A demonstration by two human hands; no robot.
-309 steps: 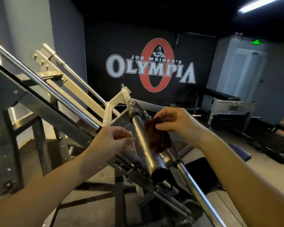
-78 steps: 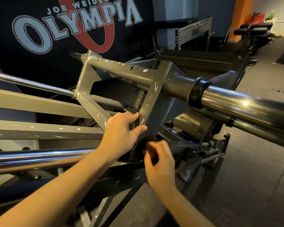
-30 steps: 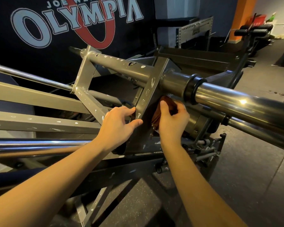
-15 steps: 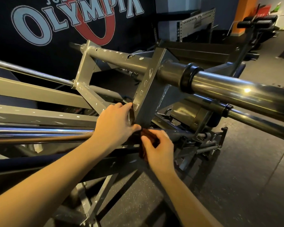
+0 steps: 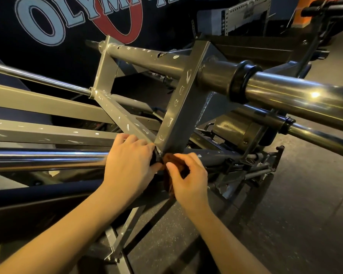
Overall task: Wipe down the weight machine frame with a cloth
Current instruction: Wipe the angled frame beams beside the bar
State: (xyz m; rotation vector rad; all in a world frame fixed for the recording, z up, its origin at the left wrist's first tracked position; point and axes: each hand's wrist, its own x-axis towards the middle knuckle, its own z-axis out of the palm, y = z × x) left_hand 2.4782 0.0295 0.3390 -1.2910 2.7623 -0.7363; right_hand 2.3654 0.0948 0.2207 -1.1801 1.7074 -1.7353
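Pinching a dark reddish-brown cloth, the right hand curls its fingers and thumb round the bunched fabric and holds it against the lower end of a grey upright post of the weight machine frame. Part of the cloth hangs down in front of the palm. Just to the left, the left hand grips the frame at the joint where the post meets a slanting grey brace, its fingers wrapped over the metal and its thumb touching the cloth.

White chips in the paint dot the post and brace. A polished chrome bar runs leftward from beneath the left hand. Above, a thick chrome sleeve with a black collar juts to the right from the top of the post, and a thinner chrome rod lies just below it. A perforated grey tube runs from the post toward the far left.

On the far wall hangs a dark banner with pale "OLYMP" lettering over a red oval. Dark speckled rubber floor fills the near right, and a perforated grey rack stands far off beside an orange column.
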